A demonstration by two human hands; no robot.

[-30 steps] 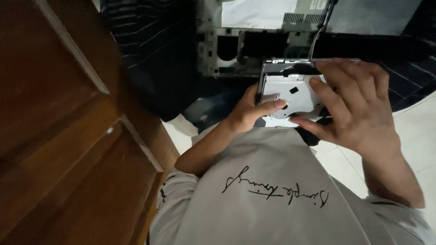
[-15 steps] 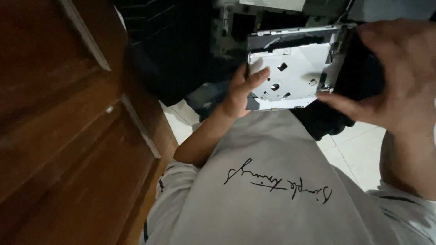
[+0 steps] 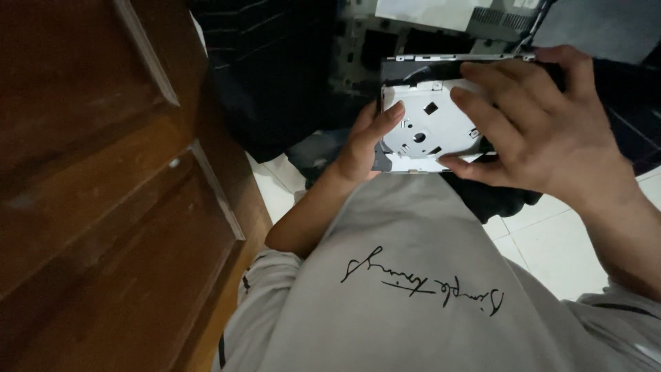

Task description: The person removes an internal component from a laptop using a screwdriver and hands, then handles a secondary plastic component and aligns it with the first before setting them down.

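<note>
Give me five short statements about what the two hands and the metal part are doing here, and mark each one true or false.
1. Both hands hold the flat silver-grey metal drive casing. True.
2. The left hand grips the casing's left edge. True.
3. The right hand rests on the brown wooden panelled door. False: it is on the casing's right side, fingers spread across its face; the door stands apart at the left.
4. The casing lies flat on the white tiled floor. False: it is held up in front of the person's grey shirt.
5. The casing's pale face shows a small square hole and a round one. True.
</note>
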